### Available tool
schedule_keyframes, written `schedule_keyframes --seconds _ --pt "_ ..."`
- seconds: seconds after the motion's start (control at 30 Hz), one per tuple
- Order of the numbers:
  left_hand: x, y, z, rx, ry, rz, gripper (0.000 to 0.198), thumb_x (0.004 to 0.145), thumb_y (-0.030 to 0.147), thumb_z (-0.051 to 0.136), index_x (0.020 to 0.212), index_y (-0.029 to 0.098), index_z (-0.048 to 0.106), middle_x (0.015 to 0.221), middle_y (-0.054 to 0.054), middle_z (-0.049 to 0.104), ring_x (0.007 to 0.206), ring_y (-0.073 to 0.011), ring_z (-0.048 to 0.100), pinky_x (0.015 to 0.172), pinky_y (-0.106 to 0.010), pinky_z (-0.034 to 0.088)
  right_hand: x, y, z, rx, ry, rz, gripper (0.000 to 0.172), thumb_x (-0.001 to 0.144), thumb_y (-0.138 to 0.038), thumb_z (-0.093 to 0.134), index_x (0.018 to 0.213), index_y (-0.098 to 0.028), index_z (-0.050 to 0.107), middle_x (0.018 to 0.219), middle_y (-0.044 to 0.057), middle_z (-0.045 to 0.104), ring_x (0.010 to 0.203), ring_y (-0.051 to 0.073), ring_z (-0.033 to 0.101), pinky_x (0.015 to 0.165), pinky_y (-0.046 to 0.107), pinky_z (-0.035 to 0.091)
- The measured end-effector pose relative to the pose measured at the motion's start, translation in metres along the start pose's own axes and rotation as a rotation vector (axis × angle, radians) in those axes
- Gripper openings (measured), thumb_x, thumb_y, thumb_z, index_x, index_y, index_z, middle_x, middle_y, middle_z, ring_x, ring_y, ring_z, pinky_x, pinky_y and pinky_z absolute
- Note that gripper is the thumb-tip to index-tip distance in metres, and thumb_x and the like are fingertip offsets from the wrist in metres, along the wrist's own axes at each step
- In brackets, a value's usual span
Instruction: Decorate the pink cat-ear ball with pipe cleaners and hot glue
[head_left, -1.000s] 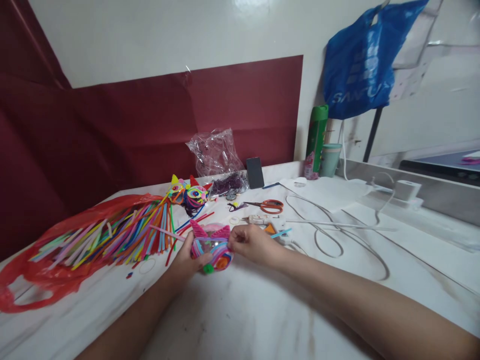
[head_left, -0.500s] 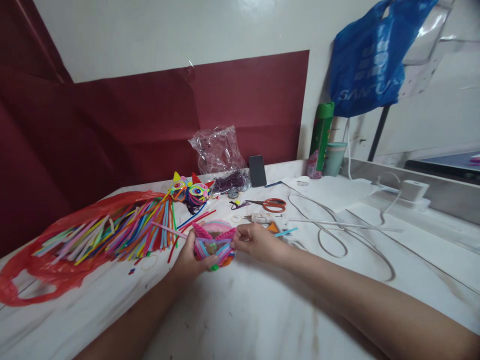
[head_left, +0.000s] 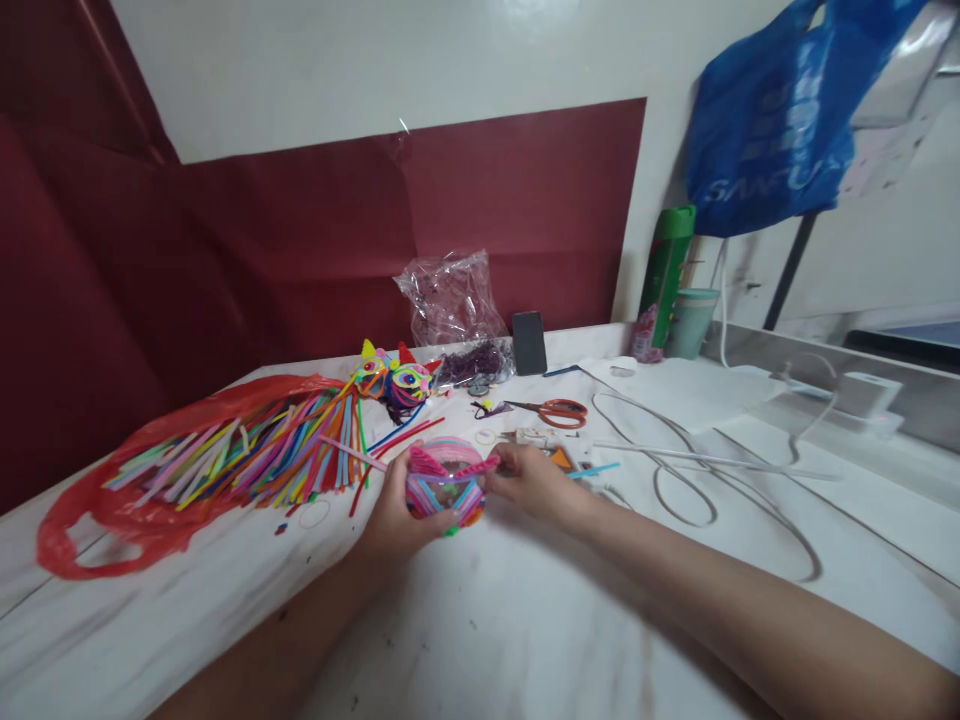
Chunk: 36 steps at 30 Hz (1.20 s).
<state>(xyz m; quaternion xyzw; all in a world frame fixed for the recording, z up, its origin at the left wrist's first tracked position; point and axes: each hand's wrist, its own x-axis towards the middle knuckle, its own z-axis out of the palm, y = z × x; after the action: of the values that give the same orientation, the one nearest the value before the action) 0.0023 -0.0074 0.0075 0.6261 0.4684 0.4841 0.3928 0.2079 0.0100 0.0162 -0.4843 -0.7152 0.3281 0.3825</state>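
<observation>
Between my hands is a round cat-face craft (head_left: 444,482) of pink, purple and blue pipe cleaners, with pink pointed ears and a brownish centre. My left hand (head_left: 396,515) grips it from the left, thumb across its lower front. At its right edge, beside the ear, the fingertips of my right hand (head_left: 529,483) are pinched together on it. A pale pink pipe cleaner (head_left: 352,454) extends leftward behind my left hand. Two finished-looking colourful cat heads (head_left: 407,384) rest farther back on the table.
Many pipe cleaners (head_left: 247,455) lie on a red plastic bag (head_left: 67,535) at left. Orange-handled scissors (head_left: 562,412), a phone (head_left: 529,343) and a clear bag (head_left: 454,295) are behind. Cables (head_left: 679,490) loop at right, near a charger (head_left: 866,395), green can (head_left: 666,285) and cup (head_left: 691,325).
The whole view has shifted, so things appear farther right. My hands keep hold of the craft, which is tilted slightly differently, its right ear now closer to my right fingertips.
</observation>
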Motion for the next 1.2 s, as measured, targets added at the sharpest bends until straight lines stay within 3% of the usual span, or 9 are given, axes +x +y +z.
schedule_keyframes --seconds 0.13,0.3,0.5,0.73,0.9,0.97,1.07,1.2 --pt "0.001 -0.008 -0.004 0.040 -0.036 -0.016 0.103 0.053 0.027 0.083 0.143 0.020 0.035 0.126 -0.013 0.061 0.117 -0.0313 0.061 0.098 -0.044 0.050 0.004 0.007 -0.001 -0.029 0.032 -0.007 0.008 0.073 -0.023 0.066 0.070 -0.017 0.062 0.066 -0.001 0.062 0.063 0.014 0.053 0.060 0.024 0.040" --pt "0.002 -0.003 -0.006 -0.114 -0.104 -0.026 0.096 0.057 0.030 0.083 0.141 0.022 0.037 0.128 -0.012 0.062 0.112 -0.0287 0.064 0.094 -0.038 0.053 -0.002 -0.004 -0.001 -0.075 0.057 -0.001 0.008 0.071 -0.021 0.068 0.073 -0.018 0.062 0.071 0.000 0.065 0.067 0.015 0.056 0.061 0.024 0.041" --pt "0.002 0.004 -0.001 -0.126 -0.014 -0.117 0.099 0.053 0.026 0.086 0.140 0.022 0.040 0.124 -0.012 0.065 0.106 -0.0277 0.067 0.086 -0.035 0.056 -0.014 -0.021 0.007 -0.118 0.080 0.004 0.006 0.072 -0.017 0.064 0.076 -0.019 0.060 0.074 0.001 0.068 0.068 0.016 0.059 0.062 0.024 0.040" --pt "0.001 0.005 0.002 -0.040 0.073 -0.063 0.091 0.056 0.024 0.086 0.137 0.020 0.043 0.122 -0.012 0.065 0.110 -0.0271 0.065 0.092 -0.038 0.052 -0.015 -0.024 0.010 -0.159 0.098 -0.048 0.006 0.074 -0.015 0.063 0.078 -0.019 0.061 0.077 0.002 0.070 0.069 0.016 0.061 0.063 0.024 0.040" --pt "0.005 0.004 0.001 -0.074 0.069 -0.106 0.088 0.062 0.023 0.083 0.139 0.021 0.040 0.120 -0.012 0.066 0.108 -0.0259 0.065 0.092 -0.038 0.053 -0.016 -0.025 0.007 -0.209 0.085 -0.061 0.007 0.077 -0.013 0.062 0.077 -0.018 0.067 0.074 0.003 0.072 0.067 0.016 0.061 0.064 0.025 0.040" --pt "0.006 0.005 0.000 -0.084 0.077 -0.105 0.088 0.061 0.023 0.083 0.138 0.021 0.041 0.120 -0.012 0.066 0.108 -0.0266 0.065 0.092 -0.040 0.052 -0.018 -0.025 0.008 -0.272 0.099 -0.141 0.009 0.079 -0.011 0.061 0.077 -0.018 0.067 0.073 0.003 0.072 0.066 0.016 0.061 0.069 0.027 0.041" --pt "0.006 0.007 0.001 -0.094 0.085 -0.096 0.087 0.059 0.022 0.083 0.136 0.020 0.042 0.121 -0.013 0.065 0.109 -0.0270 0.064 0.093 -0.040 0.052 -0.022 -0.024 0.011 -0.483 0.172 -0.379 0.009 0.083 -0.012 0.060 0.078 -0.017 0.066 0.075 0.005 0.071 0.073 0.019 0.060 0.078 0.033 0.038" --pt "0.004 0.009 0.000 -0.115 0.083 -0.084 0.086 0.058 0.022 0.083 0.135 0.020 0.044 0.121 -0.012 0.065 0.110 -0.0253 0.064 0.094 -0.037 0.051 -0.028 -0.021 0.014 -0.714 0.211 -0.630 0.017 0.092 -0.018 0.051 0.080 -0.016 0.062 0.078 0.009 0.067 0.074 0.021 0.058 0.073 0.035 0.034"
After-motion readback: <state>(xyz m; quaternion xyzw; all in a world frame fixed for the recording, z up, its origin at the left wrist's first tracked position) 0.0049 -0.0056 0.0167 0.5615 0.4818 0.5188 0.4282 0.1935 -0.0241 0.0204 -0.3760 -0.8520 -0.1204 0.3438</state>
